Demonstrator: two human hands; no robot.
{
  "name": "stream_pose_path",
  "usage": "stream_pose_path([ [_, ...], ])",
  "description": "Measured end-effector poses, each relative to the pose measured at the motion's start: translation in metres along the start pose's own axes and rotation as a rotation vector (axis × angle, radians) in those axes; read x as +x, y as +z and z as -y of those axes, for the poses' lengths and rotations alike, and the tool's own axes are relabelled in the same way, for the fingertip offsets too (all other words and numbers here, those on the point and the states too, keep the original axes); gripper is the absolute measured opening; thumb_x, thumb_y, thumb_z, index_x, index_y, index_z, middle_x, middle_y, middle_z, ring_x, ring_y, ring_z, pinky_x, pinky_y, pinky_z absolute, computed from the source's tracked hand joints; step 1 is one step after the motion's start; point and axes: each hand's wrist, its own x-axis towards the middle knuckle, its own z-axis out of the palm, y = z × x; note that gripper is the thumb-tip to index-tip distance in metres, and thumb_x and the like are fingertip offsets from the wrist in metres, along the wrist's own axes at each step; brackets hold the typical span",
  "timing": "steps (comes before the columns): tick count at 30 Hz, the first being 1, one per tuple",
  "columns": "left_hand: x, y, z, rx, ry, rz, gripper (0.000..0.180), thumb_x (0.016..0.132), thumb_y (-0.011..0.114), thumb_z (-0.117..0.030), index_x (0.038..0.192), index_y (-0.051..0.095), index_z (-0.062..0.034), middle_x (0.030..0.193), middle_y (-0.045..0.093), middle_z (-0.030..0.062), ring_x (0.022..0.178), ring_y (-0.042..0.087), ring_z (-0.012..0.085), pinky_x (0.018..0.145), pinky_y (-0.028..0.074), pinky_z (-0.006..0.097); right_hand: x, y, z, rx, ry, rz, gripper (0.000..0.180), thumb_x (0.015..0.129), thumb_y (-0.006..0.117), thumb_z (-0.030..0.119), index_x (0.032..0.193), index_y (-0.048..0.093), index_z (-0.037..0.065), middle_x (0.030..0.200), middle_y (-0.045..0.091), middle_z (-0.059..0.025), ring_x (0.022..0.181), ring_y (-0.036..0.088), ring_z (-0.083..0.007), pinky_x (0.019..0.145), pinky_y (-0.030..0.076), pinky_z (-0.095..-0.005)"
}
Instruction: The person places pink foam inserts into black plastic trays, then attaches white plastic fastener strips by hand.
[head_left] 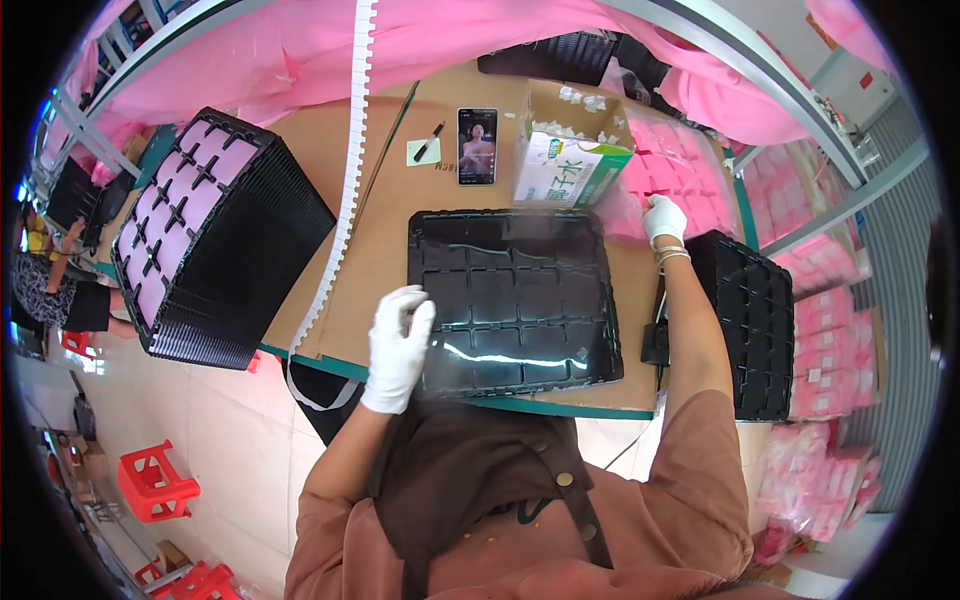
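Note:
A black plastic tray (515, 300) with a grid of compartments lies in front of me, its surface glossy with a bright reflection along the near side. My left hand (400, 345), in a white glove, is at the tray's left edge, thumb and curled fingers apart with nothing visible between them. My right hand (665, 220), also gloved, reaches to the pink wrapped pieces (675, 165) at the far right. Its fingers are bent together there; what they hold, if anything, is too small to make out.
At left stands a tall stack of black trays (245, 255) topped with lilac pieces. More black trays (750, 330) sit at right. Beyond the middle tray are a phone (477, 147), a pen (430, 142) on a note, and a carton (572, 150) with white scraps. A white notched strip (350, 190) crosses the table.

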Motion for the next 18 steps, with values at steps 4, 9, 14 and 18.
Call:
stream_pose_path([
  [4, 0.009, 0.02, 0.013, -0.129, -0.193, 0.163, 0.03, 0.09, 0.063, -0.024, 0.11, 0.06, -0.0018, 0.105, 0.062, 0.0094, 0.086, 0.062, 0.0157, 0.073, 0.05, 0.028, 0.023, 0.003, -0.024, 0.268, 0.077, 0.008, 0.018, 0.076, 0.066, 0.025, 0.088, 0.069, 0.012, 0.086, 0.066, -0.0168, 0.081, 0.064, -0.0342, 0.073, 0.05, -0.0415],
  [9, 0.026, 0.035, 0.008, -0.414, -0.569, 0.403, 0.041, 0.094, 0.054, -0.037, 0.113, 0.058, -0.0001, 0.104, 0.062, 0.0077, 0.091, 0.059, 0.0133, 0.081, 0.045, 0.027, 0.041, -0.016, -0.039, 0.423, 0.043, -0.176, 0.016, 0.079, 0.064, 0.021, 0.085, 0.068, 0.007, 0.074, 0.064, -0.0176, 0.066, 0.063, -0.0268, 0.064, 0.048, -0.0367],
  [14, 0.04, 0.084, -0.01, -0.604, -0.563, 0.566, 0.046, 0.096, 0.048, -0.042, 0.114, 0.056, -0.0005, 0.108, 0.063, 0.0085, 0.095, 0.061, 0.0145, 0.084, 0.047, 0.028, -0.002, -0.126, 0.007, 0.893, -0.16, -0.094, 0.006, 0.085, 0.056, 0.004, 0.087, 0.061, 0.002, 0.068, 0.054, -0.0033, 0.065, 0.045, -0.0092, 0.061, 0.04, -0.0262],
  [18, 0.052, 0.14, -0.037, -1.05, -0.64, 0.919, 0.086, 0.091, 0.027, -0.067, 0.131, 0.043, 0.007, 0.133, 0.048, 0.0205, 0.128, 0.043, 0.0281, 0.107, 0.031, 0.038, -0.098, -0.183, 0.069, 0.814, -0.394, 0.055, 0.003, 0.082, 0.056, 0.004, 0.083, 0.055, 0.002, 0.07, 0.049, -0.003, 0.068, 0.047, -0.0117, 0.065, 0.042, -0.0265],
])
